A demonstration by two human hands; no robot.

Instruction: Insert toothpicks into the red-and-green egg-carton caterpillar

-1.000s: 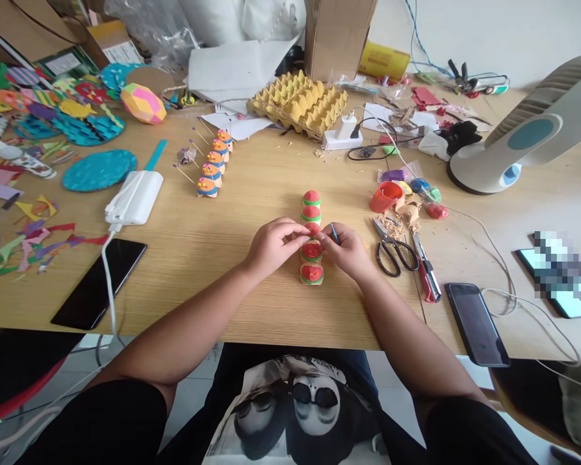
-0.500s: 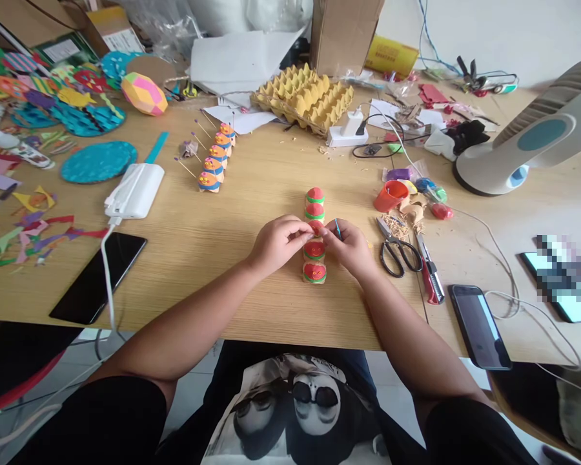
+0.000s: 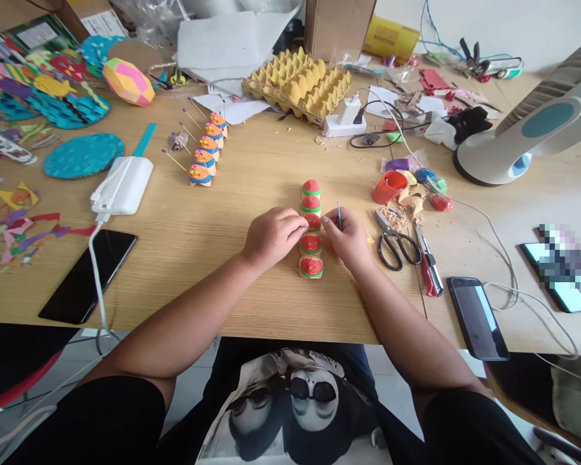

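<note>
In front of me stands an egg-carton strip (image 3: 311,244) with a row of red-topped, green-banded bumps. The two nearest bumps bear small yellow marks like faces. My left hand (image 3: 277,237) is at the strip's left side, thumb and fingers pinched together beside the middle bump; whatever they may hold is hidden. On the right side, my right hand (image 3: 345,237) has its fingers curled around a thin blue stick (image 3: 339,215), which points up. Its thumb and fingertip come close to the same bump. A second strip, orange and blue with pins like feelers (image 3: 206,152), stands farther left.
Scissors (image 3: 397,242), a utility knife (image 3: 430,268) and an orange cup (image 3: 390,186) lie to the right, near clay packets. Phones (image 3: 478,318) rest by the front edge. A power bank (image 3: 123,185) is at left; a yellow egg tray (image 3: 297,84) stands behind.
My hands have drawn slightly apart, uncovering more of the middle red bump. The blue stick remains in my right hand. The whole view has shifted a little.
</note>
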